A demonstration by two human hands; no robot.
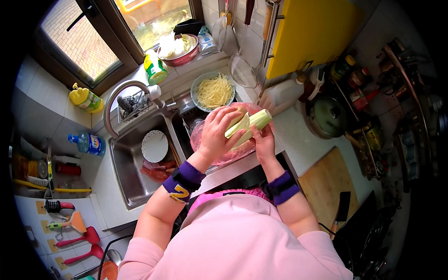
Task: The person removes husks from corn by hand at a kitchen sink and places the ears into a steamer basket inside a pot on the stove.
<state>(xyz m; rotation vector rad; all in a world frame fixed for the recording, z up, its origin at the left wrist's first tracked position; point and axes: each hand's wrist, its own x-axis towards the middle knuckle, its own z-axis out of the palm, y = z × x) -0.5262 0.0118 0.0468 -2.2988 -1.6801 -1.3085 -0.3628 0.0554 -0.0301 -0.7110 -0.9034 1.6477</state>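
A pale green vegetable (259,120), seemingly an ear of corn in its husk or a similar sheathed stalk, is held up between both hands at a slant. My right hand (265,141) grips it near its blunt cut end, thumb along the side. My left hand (220,131) curls over its other end, fingers on a loosened outer leaf (238,126). Below the hands lies a pink translucent plastic bag (229,157) at the counter's front edge, beside the sink. What the bag holds is mostly hidden by my hands.
Shredded pale vegetable fills a basket (214,91) behind the bag. Left, the sink (131,175) holds a white plate (154,146) and raw meat (158,170) under a curved faucet (115,94). A cutting board (327,182), cleaver (342,206) and lidded pot (329,115) are right.
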